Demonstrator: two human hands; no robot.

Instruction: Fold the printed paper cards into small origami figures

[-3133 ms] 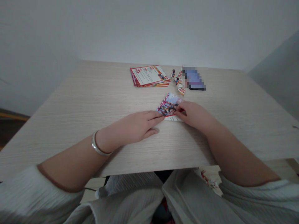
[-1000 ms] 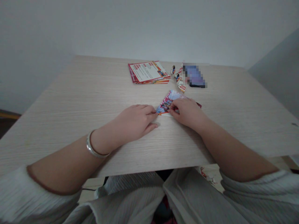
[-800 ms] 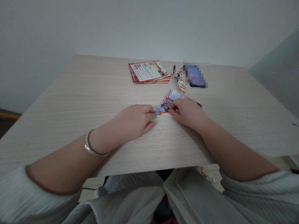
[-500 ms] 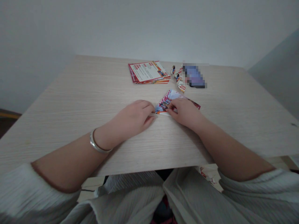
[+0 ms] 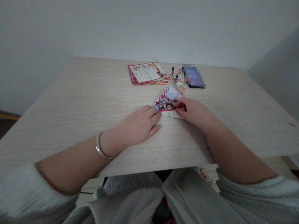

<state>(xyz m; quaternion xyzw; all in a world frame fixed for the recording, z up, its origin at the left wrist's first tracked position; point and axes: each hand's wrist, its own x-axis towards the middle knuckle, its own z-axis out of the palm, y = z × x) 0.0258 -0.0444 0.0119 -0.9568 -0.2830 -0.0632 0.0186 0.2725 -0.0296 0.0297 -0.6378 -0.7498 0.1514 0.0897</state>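
Observation:
A colourful printed leaflet [image 5: 168,100], folded into a pointed shape, lies on the light wooden table [image 5: 93,96] in front of me. My left hand [image 5: 140,124], with a silver bangle on its wrist, rests on the table with its fingertips pressing the leaflet's near left corner. My right hand [image 5: 195,110] covers the leaflet's right side and pinches its edge between thumb and fingers. The part of the paper beneath that hand is hidden.
A small stack of similar leaflets [image 5: 147,73] lies further back. Beside it sit some folded paper pieces [image 5: 177,81] and a dark phone [image 5: 193,78]. A grey wall stands right behind the table. More printed paper [image 5: 207,175] shows below the table's near edge.
The leaflet's shape has changed: more of its printed face shows and its point sits further back. Both hands have shifted slightly along its near edge.

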